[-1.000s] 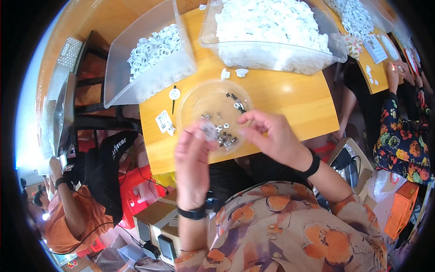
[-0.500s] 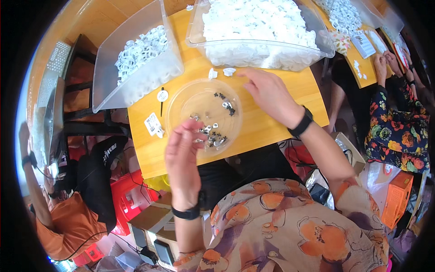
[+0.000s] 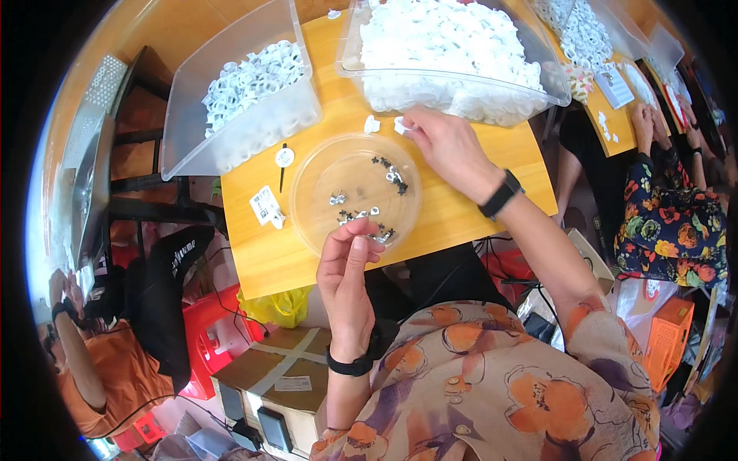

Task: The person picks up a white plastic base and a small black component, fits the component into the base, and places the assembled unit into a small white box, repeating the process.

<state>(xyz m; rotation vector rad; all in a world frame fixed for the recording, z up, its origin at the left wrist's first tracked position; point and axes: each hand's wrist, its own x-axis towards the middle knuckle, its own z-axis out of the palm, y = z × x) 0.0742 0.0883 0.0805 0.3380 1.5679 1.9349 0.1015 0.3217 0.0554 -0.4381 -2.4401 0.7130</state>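
Observation:
My right hand (image 3: 453, 150) reaches over the table, thumb and fingertips closed on a small white plastic part (image 3: 400, 126). A similar white part (image 3: 372, 124) lies just left of it. Below, my left hand (image 3: 347, 280) hovers at the near rim of a round clear tray (image 3: 301, 211), fingers curled and thumb against them. Whatever sits between those fingertips is too small to make out. Inside the tray are small black cross-shaped pieces (image 3: 398, 187) and shiny silvery pieces (image 3: 337, 199); my left fingers hide part of the near cluster.
Behind the tray stands a clear bin (image 3: 453, 84) heaped with white parts; another bin (image 3: 269, 115) of pale rings is at left. A dark stick with a round white tag (image 3: 284, 157) and a printed label (image 3: 265, 206) lie left. Co-workers sit at both sides.
My right hand has closed on the white part at its fingertips. My left hand has shifted right and slightly nearer to me. The view has tilted a little.

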